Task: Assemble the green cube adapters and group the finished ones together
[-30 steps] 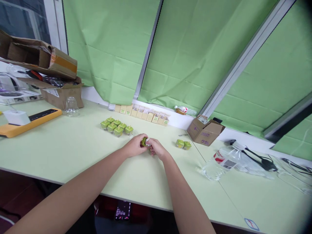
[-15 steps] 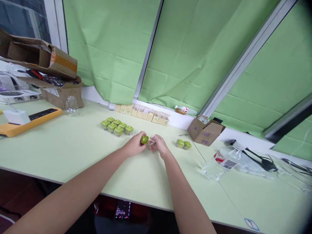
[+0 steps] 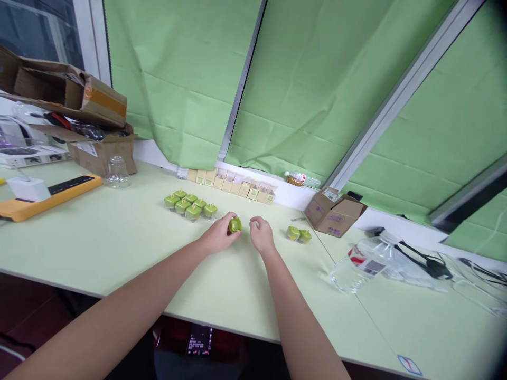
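Below the grip, the table [image 3: 224,287] ends in a long near edge, with a phone [image 3: 200,340] lower still; the stretch up to the hands gives both forearms room to move. The left hand [image 3: 217,235] pinches a green cup [image 3: 235,225] between thumb and fingers, hollow side up, perhaps tilted so the inside can be seen. The right hand [image 3: 262,235] is just beside it, apart, fingers curled; whether they grip anything cannot be told. Right of the grip, past some open tabletop, stands a pair of tubs [image 3: 293,233], with a bottle [image 3: 362,264] lying farther right, over the table's seam. Beyond the left hand, more tubs [image 3: 193,212] stand bunched, probably to keep them together within reach. Farthest from the grip, cartons [image 3: 240,187] line the back edge, likely out of the hands' way.
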`<move>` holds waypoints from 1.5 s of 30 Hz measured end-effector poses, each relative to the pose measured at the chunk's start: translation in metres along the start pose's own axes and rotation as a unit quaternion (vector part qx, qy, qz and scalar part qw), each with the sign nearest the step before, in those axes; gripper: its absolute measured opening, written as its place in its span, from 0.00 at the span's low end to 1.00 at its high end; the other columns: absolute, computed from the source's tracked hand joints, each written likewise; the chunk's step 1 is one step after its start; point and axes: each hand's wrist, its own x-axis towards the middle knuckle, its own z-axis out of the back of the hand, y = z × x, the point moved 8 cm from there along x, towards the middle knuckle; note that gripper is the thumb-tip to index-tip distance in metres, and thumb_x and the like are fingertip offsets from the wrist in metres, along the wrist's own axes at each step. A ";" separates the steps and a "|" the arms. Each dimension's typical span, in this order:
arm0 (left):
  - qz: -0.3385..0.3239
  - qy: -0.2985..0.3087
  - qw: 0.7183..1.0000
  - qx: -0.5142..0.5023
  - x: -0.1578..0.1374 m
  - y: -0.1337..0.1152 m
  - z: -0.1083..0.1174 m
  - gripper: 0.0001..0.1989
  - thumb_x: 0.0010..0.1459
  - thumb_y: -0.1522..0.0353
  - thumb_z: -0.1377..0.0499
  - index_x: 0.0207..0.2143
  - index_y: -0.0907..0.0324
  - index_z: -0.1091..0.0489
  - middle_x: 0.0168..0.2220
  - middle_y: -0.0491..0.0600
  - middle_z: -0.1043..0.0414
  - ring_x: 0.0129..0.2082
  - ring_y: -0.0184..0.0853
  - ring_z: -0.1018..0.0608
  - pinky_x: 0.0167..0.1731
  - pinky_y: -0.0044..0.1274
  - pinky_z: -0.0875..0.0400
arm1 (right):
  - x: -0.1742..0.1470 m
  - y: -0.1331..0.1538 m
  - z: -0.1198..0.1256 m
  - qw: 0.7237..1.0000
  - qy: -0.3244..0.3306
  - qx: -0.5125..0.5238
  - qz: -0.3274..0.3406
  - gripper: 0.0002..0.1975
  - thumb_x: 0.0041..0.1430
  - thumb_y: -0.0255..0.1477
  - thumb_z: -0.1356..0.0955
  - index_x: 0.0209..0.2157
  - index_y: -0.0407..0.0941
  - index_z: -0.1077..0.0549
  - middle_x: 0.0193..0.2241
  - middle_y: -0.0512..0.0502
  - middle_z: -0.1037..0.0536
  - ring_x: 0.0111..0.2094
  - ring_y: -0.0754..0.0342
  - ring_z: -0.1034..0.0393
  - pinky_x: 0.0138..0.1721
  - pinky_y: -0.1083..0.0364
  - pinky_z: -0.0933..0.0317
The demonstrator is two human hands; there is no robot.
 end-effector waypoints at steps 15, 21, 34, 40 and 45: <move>-0.022 -0.018 1.000 0.010 0.003 0.003 -0.001 0.22 0.55 0.66 0.41 0.53 0.57 0.36 0.43 0.51 0.28 0.36 0.36 0.26 0.38 0.27 0.30 | -0.009 0.016 -0.007 0.986 0.007 -0.110 0.128 0.13 0.56 0.30 0.35 0.42 0.45 0.25 0.46 0.39 0.26 0.49 0.44 0.35 0.52 0.48 0.43; -0.035 -0.034 0.999 0.019 0.006 0.009 -0.001 0.24 0.55 0.70 0.42 0.56 0.58 0.37 0.49 0.54 0.30 0.40 0.38 0.26 0.43 0.30 0.30 | -0.022 0.053 0.006 0.976 -0.062 -0.033 0.208 0.07 0.55 0.28 0.34 0.30 0.47 0.23 0.46 0.44 0.26 0.51 0.48 0.38 0.55 0.50 0.44; -0.040 -0.006 0.995 0.091 0.000 -0.005 -0.004 0.28 0.54 0.75 0.45 0.58 0.54 0.37 0.47 0.53 0.31 0.34 0.36 0.26 0.39 0.29 0.31 | -0.022 0.042 -0.017 0.995 -0.019 0.024 0.094 0.05 0.50 0.26 0.32 0.26 0.45 0.23 0.48 0.43 0.28 0.53 0.47 0.38 0.57 0.49 0.46; -0.037 -0.004 0.996 0.084 0.000 -0.006 -0.003 0.29 0.53 0.76 0.45 0.59 0.54 0.37 0.46 0.52 0.31 0.34 0.35 0.26 0.40 0.28 0.30 | -0.021 0.044 -0.017 0.991 -0.028 0.043 0.121 0.04 0.49 0.25 0.33 0.26 0.44 0.25 0.46 0.41 0.29 0.53 0.46 0.38 0.56 0.48 0.44; -0.037 -0.003 0.997 0.070 0.000 -0.007 -0.002 0.29 0.53 0.76 0.45 0.58 0.54 0.36 0.47 0.53 0.30 0.37 0.36 0.26 0.41 0.28 0.31 | -0.021 0.046 -0.020 0.987 -0.015 0.034 0.153 0.03 0.50 0.24 0.34 0.25 0.44 0.28 0.44 0.41 0.30 0.51 0.47 0.36 0.55 0.49 0.43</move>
